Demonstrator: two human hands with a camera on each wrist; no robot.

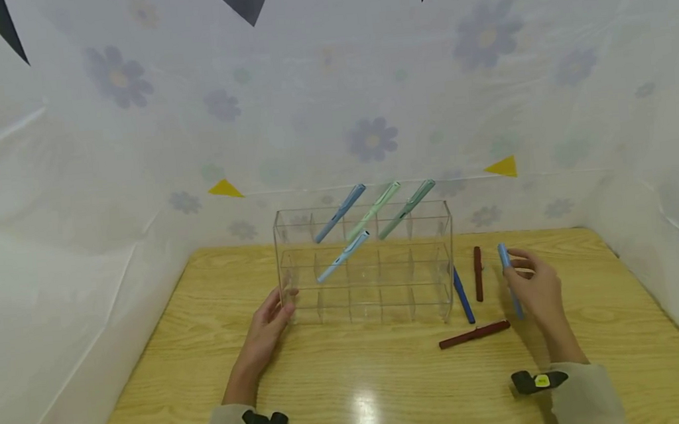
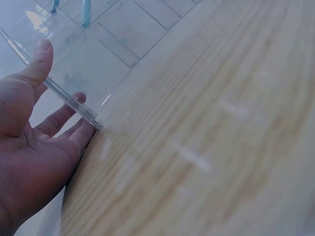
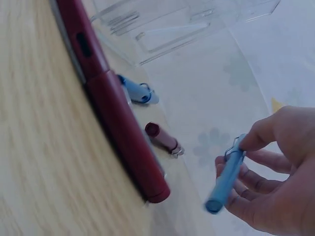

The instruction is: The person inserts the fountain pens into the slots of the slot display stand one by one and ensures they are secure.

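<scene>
A clear acrylic pen rack (image 1: 365,286) with divided compartments stands on the table. My left hand (image 1: 262,338) grips its left side edge; in the left wrist view the thumb (image 2: 42,61) lies on one side of the panel and fingers on the other. To the right of the rack, my right hand (image 1: 538,289) pinches a light blue pen (image 3: 227,182), held tilted above the table. The rack's top row bears a blue pen (image 1: 339,213), a pale green pen (image 1: 375,208) and a darker green pen (image 1: 408,208). Below them leans another light blue pen (image 1: 343,257).
Between rack and right hand lie a dark blue pen (image 1: 464,299) and a dark red pen (image 1: 479,274). Another dark red pen (image 1: 475,334) lies crosswise nearer me. Flower-printed white sheeting (image 1: 307,108) encloses the wooden table (image 1: 329,386) at the back and sides.
</scene>
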